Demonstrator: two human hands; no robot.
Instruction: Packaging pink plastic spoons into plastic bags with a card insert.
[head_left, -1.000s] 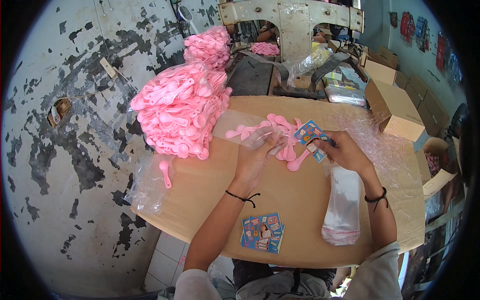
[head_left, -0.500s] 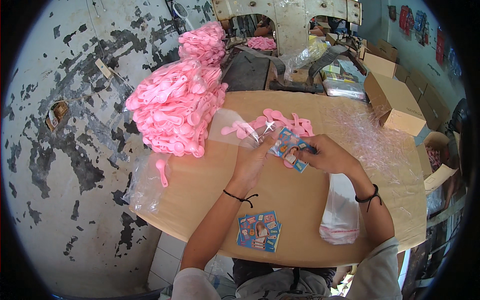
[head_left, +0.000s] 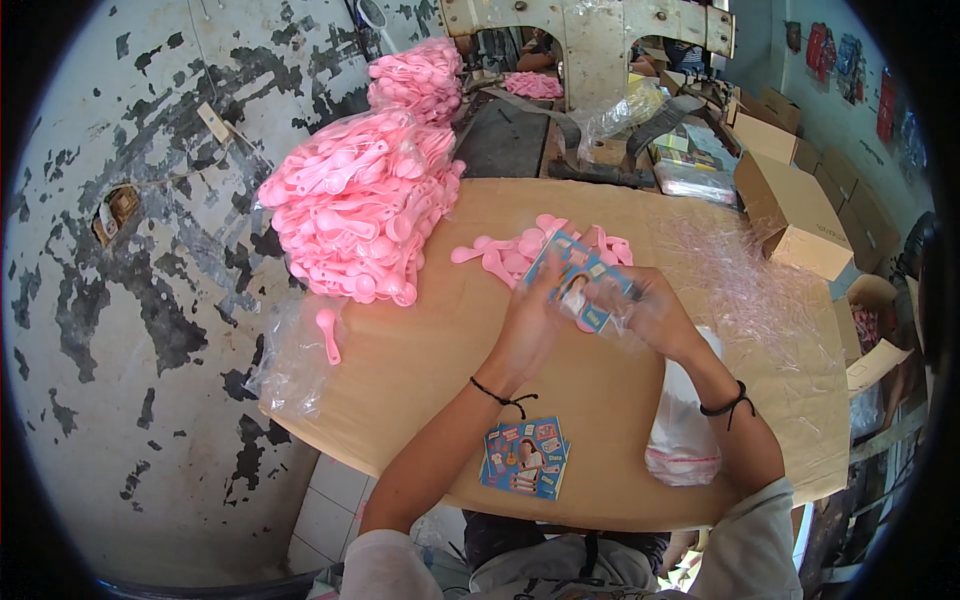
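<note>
A blue printed card [head_left: 572, 280] is held tilted between my two hands above the table. My left hand [head_left: 538, 312] grips it at its left side. My right hand [head_left: 652, 308] pinches its right side. Both hands are a little blurred. Clear film shows faintly below the right fingers; how it sits around the card I cannot tell. Just beyond the hands lies a loose pile of pink plastic scoops [head_left: 515, 255]. Nearer my body is a small stack of similar blue cards [head_left: 523, 460]. Clear plastic bags [head_left: 684, 440] lie beneath my right forearm.
Big clear bags stuffed with pink scoops [head_left: 365, 210] stand at the back left. One scoop [head_left: 328, 336] lies by crumpled plastic [head_left: 290, 365]. Thin clear strips [head_left: 745, 265] cover the right side, near an open cardboard box [head_left: 790, 215]. A metal machine frame [head_left: 590, 50] rises behind.
The clear bag that stretched out left of my left hand no longer sticks out there. The card has shifted slightly left and up between my hands. The whole view has moved a little.
</note>
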